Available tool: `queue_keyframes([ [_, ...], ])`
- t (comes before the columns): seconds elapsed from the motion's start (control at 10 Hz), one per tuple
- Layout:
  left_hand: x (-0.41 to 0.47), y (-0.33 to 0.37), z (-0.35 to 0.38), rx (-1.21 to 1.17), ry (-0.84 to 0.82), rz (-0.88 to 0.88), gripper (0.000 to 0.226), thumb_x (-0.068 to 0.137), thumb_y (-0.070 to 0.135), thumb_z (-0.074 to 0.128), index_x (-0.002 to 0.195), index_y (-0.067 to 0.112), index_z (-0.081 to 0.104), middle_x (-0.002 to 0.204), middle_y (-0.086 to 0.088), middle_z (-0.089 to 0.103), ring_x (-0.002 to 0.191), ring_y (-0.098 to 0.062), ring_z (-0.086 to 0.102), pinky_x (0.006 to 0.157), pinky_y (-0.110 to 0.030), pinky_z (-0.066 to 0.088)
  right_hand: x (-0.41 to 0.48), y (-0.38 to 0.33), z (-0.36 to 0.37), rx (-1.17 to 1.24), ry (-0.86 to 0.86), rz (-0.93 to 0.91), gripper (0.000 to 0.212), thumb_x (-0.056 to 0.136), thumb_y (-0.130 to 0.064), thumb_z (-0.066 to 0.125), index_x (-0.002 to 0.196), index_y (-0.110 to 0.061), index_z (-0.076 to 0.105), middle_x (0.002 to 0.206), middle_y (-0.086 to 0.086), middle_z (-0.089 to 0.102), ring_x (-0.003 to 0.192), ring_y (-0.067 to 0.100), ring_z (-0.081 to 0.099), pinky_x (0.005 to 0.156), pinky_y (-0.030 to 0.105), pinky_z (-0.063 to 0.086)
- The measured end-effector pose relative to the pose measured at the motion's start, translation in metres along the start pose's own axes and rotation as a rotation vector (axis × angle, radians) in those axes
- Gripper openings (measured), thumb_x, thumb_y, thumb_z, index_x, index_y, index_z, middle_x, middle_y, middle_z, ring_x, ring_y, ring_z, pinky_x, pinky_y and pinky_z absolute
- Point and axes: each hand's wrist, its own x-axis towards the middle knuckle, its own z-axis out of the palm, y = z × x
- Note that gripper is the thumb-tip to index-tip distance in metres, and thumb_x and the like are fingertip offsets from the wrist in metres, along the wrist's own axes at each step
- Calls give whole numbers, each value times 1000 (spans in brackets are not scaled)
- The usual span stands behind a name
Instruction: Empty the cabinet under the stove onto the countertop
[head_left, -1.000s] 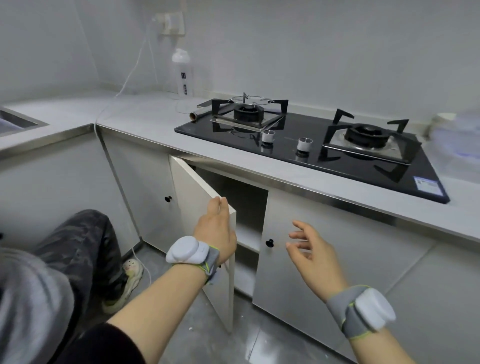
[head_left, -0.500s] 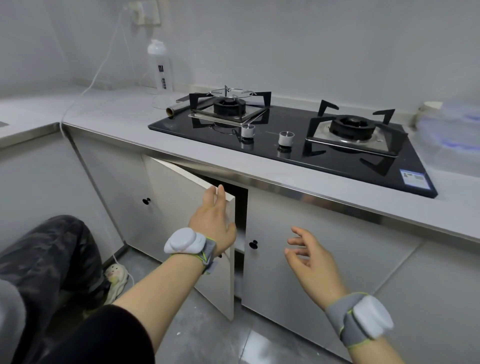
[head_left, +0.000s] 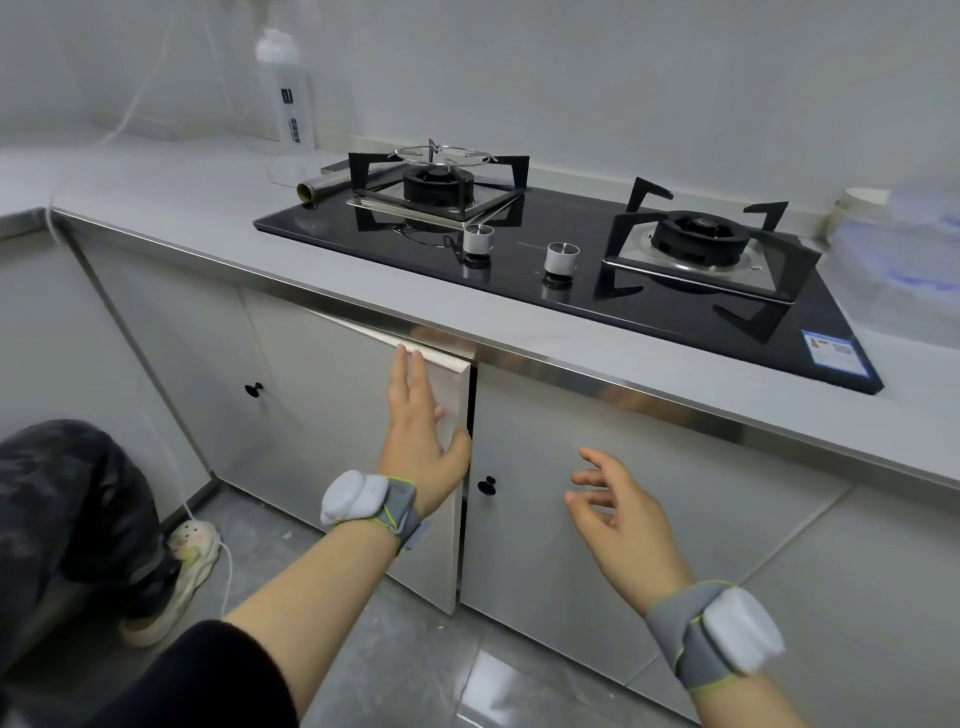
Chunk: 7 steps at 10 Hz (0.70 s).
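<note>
The left door (head_left: 332, 415) of the cabinet under the stove stands only slightly ajar, a thin dark gap along its right edge. My left hand (head_left: 421, 431) lies flat on that door near its free edge, fingers straight and pointing up. The right door (head_left: 623, 493) is closed, with a small black knob (head_left: 487, 486). My right hand (head_left: 618, 504) hovers in front of the right door, fingers loosely spread, holding nothing. The cabinet's inside is hidden. The black two-burner gas stove (head_left: 571, 260) sits in the grey countertop (head_left: 182, 208).
A white bottle (head_left: 285, 93) and a foil roll (head_left: 322, 187) stand on the counter left of the stove. A translucent container (head_left: 904, 260) is at the far right. My knee (head_left: 57, 493) and shoe (head_left: 182, 571) are at the lower left, beside a white cable on the floor.
The left door has swung from wide open to almost closed under my left hand, which now lies flat on its front. The view has shifted left and upward. My right hand stays hovering.
</note>
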Motion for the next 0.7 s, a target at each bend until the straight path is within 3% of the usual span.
queue_keyframes([
  [0.1,5,4,8,-164,38,-214,79,80,22,57,147,9,18,149,-9,14,101,-1,48,90,-10,35,3,6,3,-10,0,7,44,86,-8,61,128,-14,50,104,1,61,86,7,60,69,2,44],
  [0.2,8,-4,19,-197,-63,-264,83,78,26,58,149,17,15,150,-7,10,106,-4,49,89,-14,35,9,11,10,-2,-8,16,44,86,-8,61,128,-15,50,104,1,60,87,8,60,69,2,44],
  [0.3,8,-11,25,-227,-74,-264,80,85,12,59,149,22,13,154,-4,4,129,-20,40,96,-22,35,12,13,15,0,-16,22,44,87,-9,61,128,-16,49,105,0,60,88,12,61,69,2,44],
  [0.4,8,-15,24,-155,-117,-270,85,74,30,57,149,26,16,156,1,3,100,-4,48,92,-19,33,13,16,17,10,-21,25,44,87,-9,60,129,-16,49,106,1,60,89,13,60,69,2,43],
  [0.5,1,-19,21,-18,-171,-259,74,84,23,62,147,25,23,158,1,6,125,-10,43,100,-18,29,10,15,17,18,-33,41,44,86,-8,61,129,-16,50,105,2,61,88,12,60,68,2,43],
  [0.6,-13,-18,21,-29,-143,-266,67,86,18,62,145,19,31,153,-3,26,137,-20,35,108,-26,31,3,9,14,40,-28,34,44,86,-8,61,128,-16,50,105,2,61,87,11,60,68,2,44],
  [0.7,-33,-6,17,-126,-59,-347,60,86,16,61,141,18,38,135,-7,51,115,-16,51,93,-24,38,-10,-4,6,52,-29,40,43,86,-8,61,128,-16,51,105,1,60,86,10,60,70,3,45],
])
